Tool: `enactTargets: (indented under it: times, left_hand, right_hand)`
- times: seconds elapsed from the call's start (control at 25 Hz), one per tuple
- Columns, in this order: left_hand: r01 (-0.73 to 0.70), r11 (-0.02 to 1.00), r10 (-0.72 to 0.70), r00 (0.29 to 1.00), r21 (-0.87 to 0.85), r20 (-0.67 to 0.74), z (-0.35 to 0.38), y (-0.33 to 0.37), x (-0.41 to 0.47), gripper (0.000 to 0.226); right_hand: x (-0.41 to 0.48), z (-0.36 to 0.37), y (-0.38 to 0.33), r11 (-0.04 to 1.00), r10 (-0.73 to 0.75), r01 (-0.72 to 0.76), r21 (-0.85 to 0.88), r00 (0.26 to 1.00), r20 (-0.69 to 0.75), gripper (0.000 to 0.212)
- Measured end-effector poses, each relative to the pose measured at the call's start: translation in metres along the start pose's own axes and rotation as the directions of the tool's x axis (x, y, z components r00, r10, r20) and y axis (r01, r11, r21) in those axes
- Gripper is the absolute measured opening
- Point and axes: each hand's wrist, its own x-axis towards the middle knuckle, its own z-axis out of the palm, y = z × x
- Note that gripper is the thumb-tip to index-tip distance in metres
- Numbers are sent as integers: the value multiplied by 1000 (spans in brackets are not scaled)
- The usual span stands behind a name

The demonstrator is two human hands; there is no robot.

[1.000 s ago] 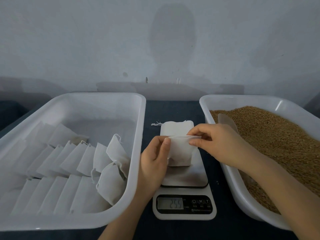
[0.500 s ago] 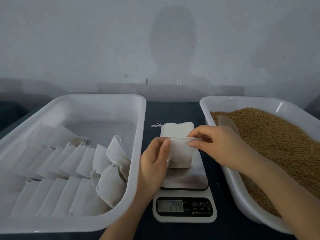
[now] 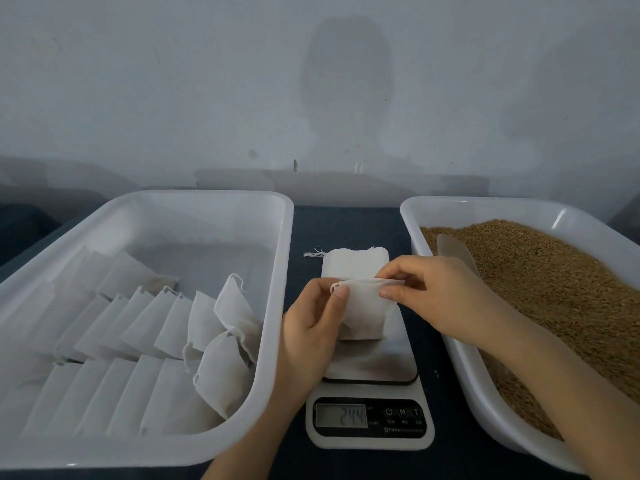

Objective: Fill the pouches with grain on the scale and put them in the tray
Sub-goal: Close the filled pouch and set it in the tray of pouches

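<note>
At the centre of the frame, the pouch stands on the scale, its mouth pinched at one edge by the left hand and at the other by the right hand. Keep it upright. The fingers should probably ease off before the display is trusted. Then lift the pouch into the tray at left.

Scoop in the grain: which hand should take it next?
Likely right: the right hand sits just beside the scoop, while the left hand pinches the pouch at the scale, farther from the grain.
</note>
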Motion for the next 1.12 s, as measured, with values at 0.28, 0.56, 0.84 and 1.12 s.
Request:
enactTargets:
  times: [0.28,0.56,0.84,1.12]
  left_hand:
    - [1,990,7,998,144,-58,12,20,-8,18]
    - [-5,946,51,990,324,-132,-1,78,-21,29]
    - [158,854,-179,984,495,-4,-46,119,-22,22]
    - [272,855,-205,960,441,-193,-128,116,28,19]
  right_hand:
    - [-2,-5,-13,993,-100,104,54,993,-66,17]
    - [-5,-12,-22,909,-20,-30,415,993,115,33]
    - [-10,-1,-32,896,-63,-16,443,985,163,22]
    - [-6,-4,-24,900,50,-45,434,999,-1,9]
